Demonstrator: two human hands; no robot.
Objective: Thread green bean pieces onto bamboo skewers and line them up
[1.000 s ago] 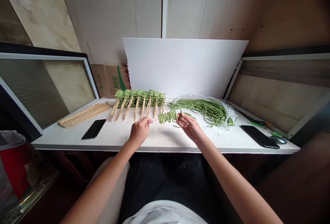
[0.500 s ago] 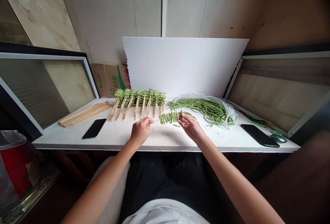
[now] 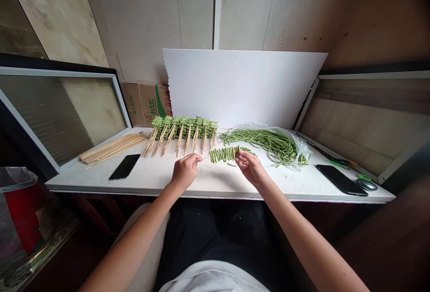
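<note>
My left hand (image 3: 187,169) is closed in a pinch on the bare end of a thin wooden skewer (image 3: 204,158). A row of cut green bean pieces (image 3: 223,154) is threaded side by side along it, above the table. At the far end, my right hand (image 3: 249,165) pinches a green bean piece (image 3: 238,150) against the row; its fingers partly hide the skewer's tip. Behind my right hand lie more cut bean pieces (image 3: 247,149), partly covered. Finished bean skewers (image 3: 184,127) are stacked at the back, their sticks pointing towards me.
Bare skewers (image 3: 112,148) lie in a pile at left, near a phone (image 3: 125,167). Long green beans (image 3: 265,141) spill from a clear plastic bag (image 3: 301,151) at right. Another phone (image 3: 341,180) and a rounded grey object (image 3: 367,184) lie near the right edge. A white board (image 3: 245,88) stands behind.
The view has shifted slightly, so everything sits a little further right. Both hands keep their hold on the skewer and the bean piece, with hardly any other movement.
</note>
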